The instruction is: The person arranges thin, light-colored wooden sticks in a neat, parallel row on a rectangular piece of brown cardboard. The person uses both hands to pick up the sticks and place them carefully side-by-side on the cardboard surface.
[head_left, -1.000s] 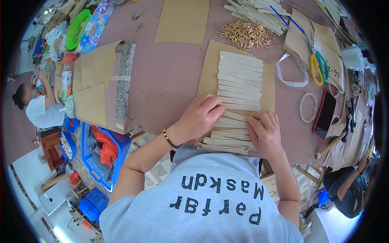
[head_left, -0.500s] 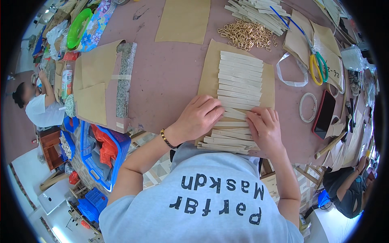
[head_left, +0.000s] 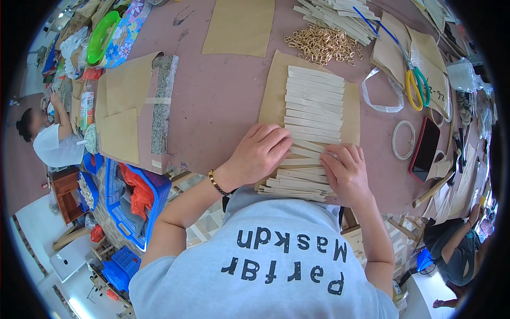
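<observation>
Cream flat strips [head_left: 313, 112] lie side by side in a column on a brown paper sheet [head_left: 272, 87] before me. A looser heap of the same strips [head_left: 300, 185] is at the table edge, against my shirt. Between the two groups, my left hand [head_left: 262, 151] is closed at the left end of a slightly slanted strip [head_left: 308, 146]. My right hand [head_left: 346, 173] pinches at the right ends of the strips there, thumb and fingers together. The fingers partly hide the strip ends.
Gold metal clasps [head_left: 322, 45] are piled beyond the sheet, near more strips [head_left: 340, 18]. Scissors [head_left: 416, 87], a white ring [head_left: 404, 140] and a phone [head_left: 425, 149] lie right. A paper-covered board [head_left: 127, 111] lies left. Two other people [head_left: 56, 138] are at the sides.
My right hand has shifted slightly down and left along the strips' ends. My left hand stays almost in place. The person at the far right has moved an arm.
</observation>
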Tool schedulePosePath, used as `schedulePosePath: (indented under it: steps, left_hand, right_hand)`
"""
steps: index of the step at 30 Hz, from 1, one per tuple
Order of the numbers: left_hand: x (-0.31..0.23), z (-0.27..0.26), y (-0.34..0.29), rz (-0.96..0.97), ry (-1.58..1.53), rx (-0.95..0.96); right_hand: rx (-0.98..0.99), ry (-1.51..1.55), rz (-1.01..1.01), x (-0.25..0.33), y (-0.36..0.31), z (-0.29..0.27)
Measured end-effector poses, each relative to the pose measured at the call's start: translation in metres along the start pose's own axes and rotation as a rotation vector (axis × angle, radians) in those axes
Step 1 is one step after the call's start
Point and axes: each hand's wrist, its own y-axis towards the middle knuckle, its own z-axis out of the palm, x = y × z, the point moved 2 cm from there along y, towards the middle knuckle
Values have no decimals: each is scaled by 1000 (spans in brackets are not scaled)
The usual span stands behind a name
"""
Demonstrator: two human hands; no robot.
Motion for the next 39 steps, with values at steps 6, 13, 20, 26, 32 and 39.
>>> schedulePosePath:
  steps: [6, 13, 20, 26, 32, 39]
  left_hand:
    - [-1, -1, 1, 3, 24, 29]
    - [-4, 2, 0, 8, 6, 10]
    - [-3, 1, 0, -6, -23, 14]
    - [-6, -1, -2, 19, -75, 14]
    - [-9, -1, -5, 69, -113, 49]
    - [-6, 3, -3, 61, -72, 28]
  right_hand:
    - [8, 11, 2, -3, -1, 1]
    - [15, 19, -27, -4, -2, 2]
    - [11, 1, -14, -5, -1, 1]
    - [-17, 4, 18, -4, -4, 1]
    - [-13, 13, 33, 1, -15, -1]
    - [-21, 10, 55, 5, -24, 3]
